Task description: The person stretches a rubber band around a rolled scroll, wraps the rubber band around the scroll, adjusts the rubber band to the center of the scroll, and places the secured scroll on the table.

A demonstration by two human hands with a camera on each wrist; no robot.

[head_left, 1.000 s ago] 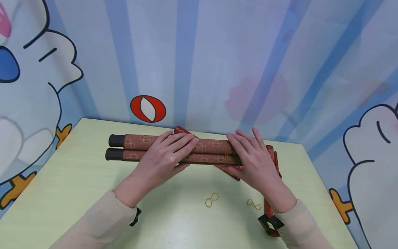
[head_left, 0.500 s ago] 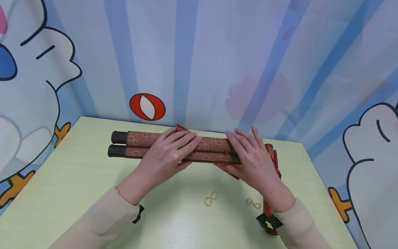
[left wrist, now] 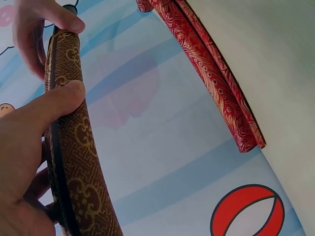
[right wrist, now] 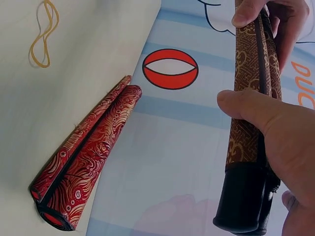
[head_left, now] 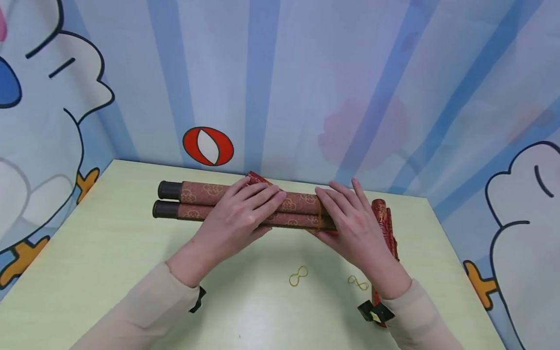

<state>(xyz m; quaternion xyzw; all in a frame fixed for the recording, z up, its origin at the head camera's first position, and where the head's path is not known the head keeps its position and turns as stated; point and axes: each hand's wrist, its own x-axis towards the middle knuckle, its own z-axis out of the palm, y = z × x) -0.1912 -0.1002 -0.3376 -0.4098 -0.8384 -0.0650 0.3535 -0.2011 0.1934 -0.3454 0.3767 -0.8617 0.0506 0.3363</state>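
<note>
With twelve o'clock taken as straight ahead of the person, the scroll (head_left: 205, 192) is gripped by both hands at once. By the left hand (head_left: 238, 214) it is clasped near its middle, thumb on the near side, fingers laid over the far side; by the right hand (head_left: 352, 221) it is clasped the same way, close to the right end. So neither hand has to be brought nearer: contact is made by both, and the long axis is carried across them, from just past nine o'clock to just past three. From the left hand, two dark caps (head_left: 167, 209) are shown at about ten. Side by side the two rolls are pressed, and what looks like a thin band (head_left: 320, 217) is seen round them, just left of the right fingers.

Further out, a red roll (head_left: 255, 178) is glimpsed at one o'clock from the left hand, partly covered by the scroll. At three from the right hand, another red roll (head_left: 381, 215) is spotted; its lower part is hidden by the forearm. One loose loop (head_left: 298, 275) is found between four and five from the left hand, a second loop (head_left: 358, 282) at six from the right, both on the table (head_left: 122, 253).
</note>
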